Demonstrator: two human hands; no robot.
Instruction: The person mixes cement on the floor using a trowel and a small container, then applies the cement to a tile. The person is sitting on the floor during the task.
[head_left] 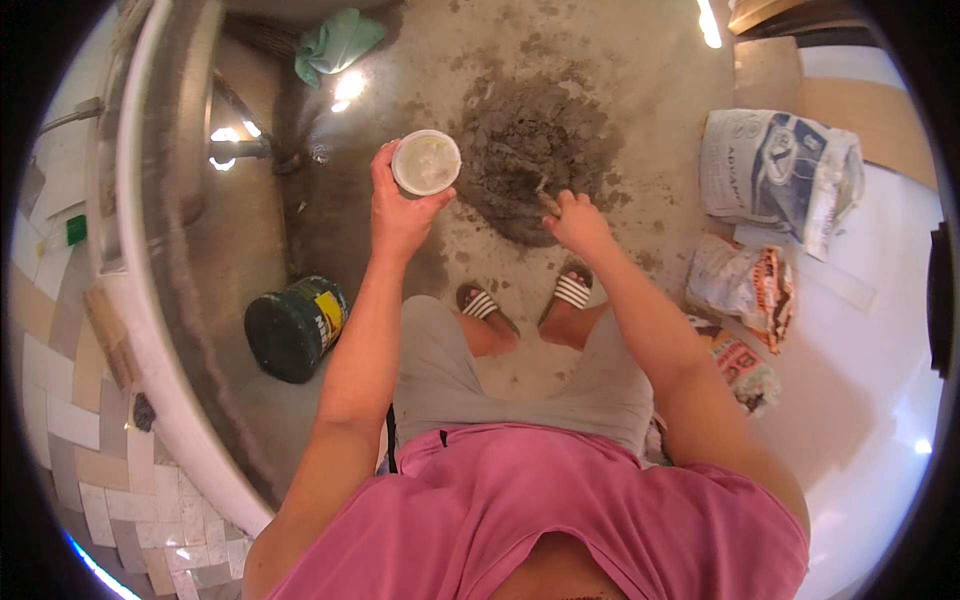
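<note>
My left hand is wrapped round a white round plastic tub, held up above the floor; its inside looks pale and cloudy, perhaps with water in it. Ahead of my feet lies a mound of wet grey mortar, with a hollow on its near side. My right hand is closed on the handle of a trowel. The trowel's metal end reaches into the near part of the mortar, so most of its blade is hidden.
Along the right stand a large white-and-blue bag, an orange-and-white bag and another torn bag. A dark green bucket lies at left, near a pale raised edge. A green cloth lies at the back.
</note>
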